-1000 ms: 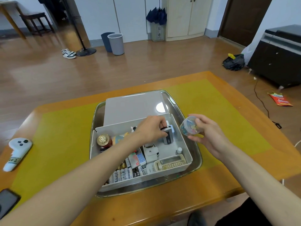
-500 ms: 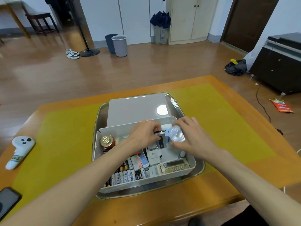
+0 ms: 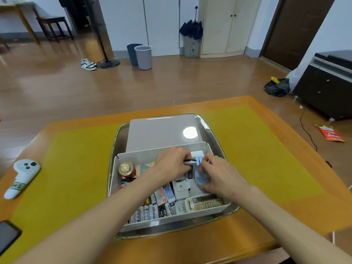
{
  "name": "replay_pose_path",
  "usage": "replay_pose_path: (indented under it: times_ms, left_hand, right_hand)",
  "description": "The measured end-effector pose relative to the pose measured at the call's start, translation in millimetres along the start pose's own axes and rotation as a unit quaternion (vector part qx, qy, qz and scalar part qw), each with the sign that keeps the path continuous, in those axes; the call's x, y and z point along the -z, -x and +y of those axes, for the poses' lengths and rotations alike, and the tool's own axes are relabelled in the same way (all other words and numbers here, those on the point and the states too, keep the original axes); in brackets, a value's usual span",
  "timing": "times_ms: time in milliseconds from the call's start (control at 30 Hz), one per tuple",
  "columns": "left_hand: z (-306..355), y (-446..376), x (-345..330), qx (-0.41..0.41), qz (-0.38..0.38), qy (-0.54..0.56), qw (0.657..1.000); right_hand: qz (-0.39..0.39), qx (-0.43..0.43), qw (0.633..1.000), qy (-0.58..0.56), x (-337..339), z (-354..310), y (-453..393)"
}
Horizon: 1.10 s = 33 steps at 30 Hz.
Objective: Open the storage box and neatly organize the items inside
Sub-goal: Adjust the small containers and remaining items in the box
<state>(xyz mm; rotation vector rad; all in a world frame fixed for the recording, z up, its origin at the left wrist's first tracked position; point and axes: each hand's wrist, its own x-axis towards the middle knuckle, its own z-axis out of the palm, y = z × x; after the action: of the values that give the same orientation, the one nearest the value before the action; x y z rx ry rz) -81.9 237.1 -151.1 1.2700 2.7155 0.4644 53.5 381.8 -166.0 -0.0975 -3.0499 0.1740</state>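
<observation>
The white storage box (image 3: pixel 122 228) stands open in a metal tray (image 3: pixel 112 149), its lid (image 3: pixel 158 130) lying behind it. Inside, my left hand (image 3: pixel 171 163) grips a small black-and-silver gadget (image 3: pixel 190 168) near the back wall. My right hand (image 3: pixel 219 175) holds a small clear round container (image 3: pixel 200 178) low in the box's right part. Batteries (image 3: pixel 150 212) lie in a row at the front, next to small card packs (image 3: pixel 167 193), a white pouch (image 3: pixel 181 188) and a beige calculator (image 3: pixel 205 203). A gold-capped red jar (image 3: pixel 126 169) stands at the back left.
A white controller (image 3: pixel 21 176) lies on the yellow mat (image 3: pixel 76 168) at the left. A black phone (image 3: pixel 7 235) pokes in at the table's near left corner. The floor beyond holds bins, shoes, a stand and a black cabinet.
My right hand has carried the clear round container from beside the box down into its right part. My left hand has stayed on the small gadget.
</observation>
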Motion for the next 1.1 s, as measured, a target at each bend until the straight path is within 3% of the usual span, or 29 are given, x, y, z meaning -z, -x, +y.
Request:
replay_pose_path:
  times_ms: [200,533,767,967,1033,1100]
  left_hand:
    - [-1,3,1,-0.005,0.005,0.039,0.999]
    - [-6,-3,10,0.006,-0.019,0.103,0.994]
    - [-5,-7,7,0.009,-0.025,0.200,0.979]
    - [-9,9,22,-0.025,-0.028,0.347,0.937]
    - [-14,17,26,-0.015,-0.019,0.314,0.949]
    - [-21,27,27,-0.002,-0.024,0.206,0.978]
  right_hand:
    - [-0.016,-0.005,1.000,-0.018,-3,4,4]
    - [0.070,-0.016,0.985,-0.156,0,16,10]
    - [0.065,-0.052,0.974,-0.211,0,11,2]
    - [0.071,-0.069,0.940,-0.325,5,-6,-18]
    - [0.100,-0.087,0.918,-0.374,6,-7,-21]
    - [0.133,-0.124,0.878,-0.443,5,-5,-19]
